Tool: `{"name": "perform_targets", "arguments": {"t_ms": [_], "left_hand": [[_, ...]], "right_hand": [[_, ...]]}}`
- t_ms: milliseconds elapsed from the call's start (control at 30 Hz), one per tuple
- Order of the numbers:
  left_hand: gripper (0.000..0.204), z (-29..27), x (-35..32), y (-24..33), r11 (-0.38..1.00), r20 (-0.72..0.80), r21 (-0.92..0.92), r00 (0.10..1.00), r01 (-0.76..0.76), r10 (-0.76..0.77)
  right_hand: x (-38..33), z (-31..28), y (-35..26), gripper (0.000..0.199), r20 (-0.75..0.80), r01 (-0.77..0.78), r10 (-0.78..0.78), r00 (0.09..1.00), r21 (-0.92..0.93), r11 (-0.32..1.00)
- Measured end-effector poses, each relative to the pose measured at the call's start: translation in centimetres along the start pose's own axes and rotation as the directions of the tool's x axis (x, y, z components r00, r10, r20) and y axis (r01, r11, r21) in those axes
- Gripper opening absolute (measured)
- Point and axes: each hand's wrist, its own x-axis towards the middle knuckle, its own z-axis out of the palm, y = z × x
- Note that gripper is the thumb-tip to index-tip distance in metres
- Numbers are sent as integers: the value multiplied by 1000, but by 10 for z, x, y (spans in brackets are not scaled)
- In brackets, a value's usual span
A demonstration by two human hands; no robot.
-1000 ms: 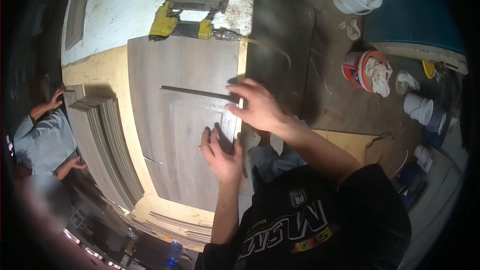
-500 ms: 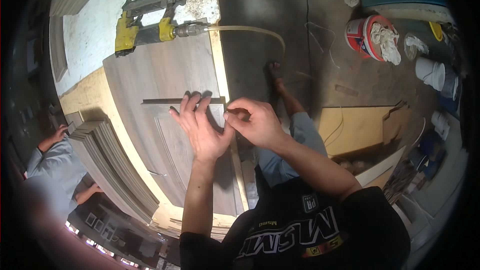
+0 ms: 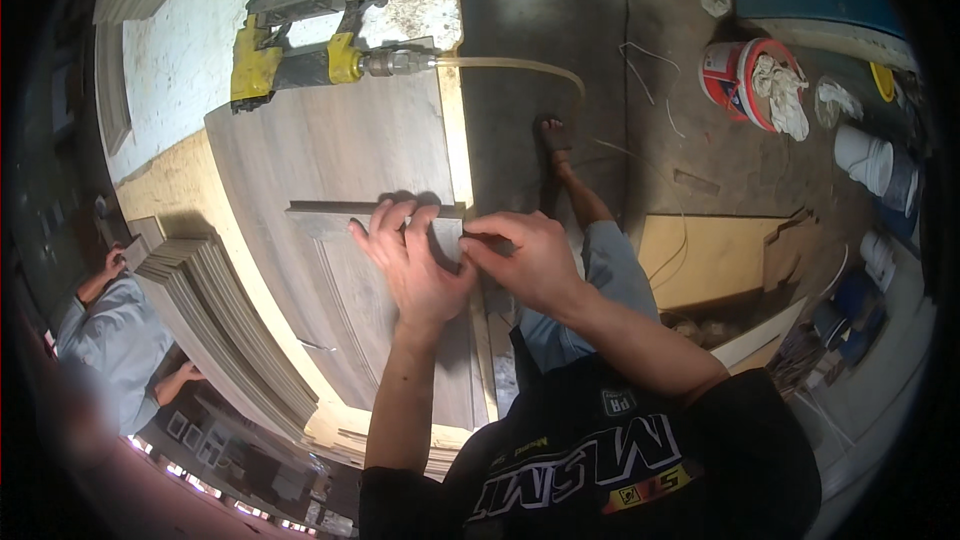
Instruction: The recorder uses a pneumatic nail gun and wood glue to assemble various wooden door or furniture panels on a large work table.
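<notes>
A framed wood-grain panel (image 3: 345, 285) lies on a larger greyish-brown board (image 3: 320, 145) on the workbench. Along its far edge runs a thin dark strip (image 3: 325, 207). My left hand (image 3: 420, 275) rests on the panel near its right end, fingers bent over the strip and the far edge, thumb toward the right side. Close beside it, my right hand (image 3: 530, 260) pinches with thumb and forefinger at the panel's right end; what sits between those fingertips is too small to make out. A yellow and black nail gun (image 3: 300, 67) lies beyond, untouched, with an air hose attached.
Stacked grey-brown boards (image 3: 225, 325) stand at the bench's left edge, where another person's hand (image 3: 115, 262) holds a piece. The pale hose (image 3: 530, 64) hangs off the bench's right side. A red bucket with rags (image 3: 740, 85) stands on the floor at right.
Bench, panel and nail gun sit slightly farther right in the view. Both my hands shift a little right and down with them, keeping nearly the same hold at the panel's end.
</notes>
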Motion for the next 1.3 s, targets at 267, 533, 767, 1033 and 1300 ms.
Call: {"name": "perform_targets", "arguments": {"t_ms": [267,533,767,1033,1300], "left_hand": [[71,-1,0,0,1000,0,20,1000,7,-7],[71,6,0,0,1000,-6,16,1000,-13,13],[69,-1,-2,1,1000,-22,20,1000,-21,21],[66,3,-36,15,994,-2,23,995,-103,103],[58,11,-30,20,991,-10,2,991,-134,134]], "right_hand": [[108,-33,-47,19,-147,342,-376,915,-215,915],[231,71,-102,40,419,591,-417,807,-569,571],[190,31,-124,58,378,543,-440,815,-233,806],[17,-100,-55,98,121,200,-264,957,382,902],[-96,-69,90,109,24,29,-146,989,936,351]]}}
